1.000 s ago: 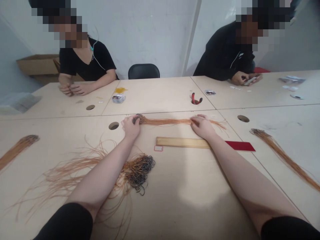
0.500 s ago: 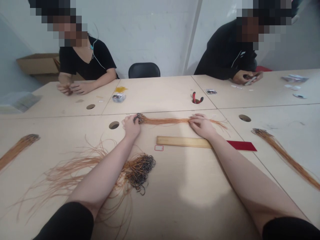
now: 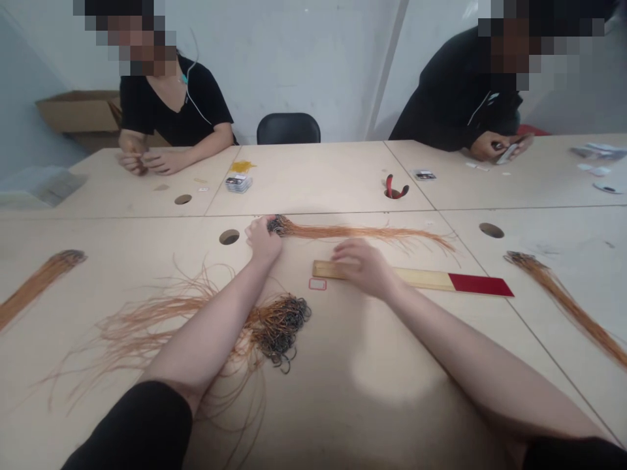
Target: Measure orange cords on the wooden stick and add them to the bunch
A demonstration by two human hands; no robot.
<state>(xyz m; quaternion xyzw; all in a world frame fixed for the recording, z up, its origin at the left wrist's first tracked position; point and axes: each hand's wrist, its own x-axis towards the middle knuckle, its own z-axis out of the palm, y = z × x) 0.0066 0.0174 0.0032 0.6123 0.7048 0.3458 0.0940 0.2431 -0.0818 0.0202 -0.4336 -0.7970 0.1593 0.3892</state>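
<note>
A straight bundle of orange cords [image 3: 362, 232] with dark metal clasps at its left end lies across the far middle of the table. My left hand [image 3: 263, 239] is closed on that clasp end. My right hand [image 3: 360, 266] hovers over the left part of a wooden ruler [image 3: 421, 279] with a red end; its fingers are curled and blurred, and nothing shows in them. A tangled heap of loose orange cords with clasps [image 3: 274, 323] lies under my left forearm.
Further cord bundles lie at the far left [image 3: 36, 282] and right [image 3: 563, 297]. Red pliers [image 3: 396, 188] sit in a cable hole, near small packets [image 3: 238, 183]. Two people in black sit across the table, their hands busy. A small red-edged tag [image 3: 317, 284] lies beside the ruler.
My right hand has let go of the bundle's right part and moved left and nearer, over the ruler. The left hand stays on the clasp end.
</note>
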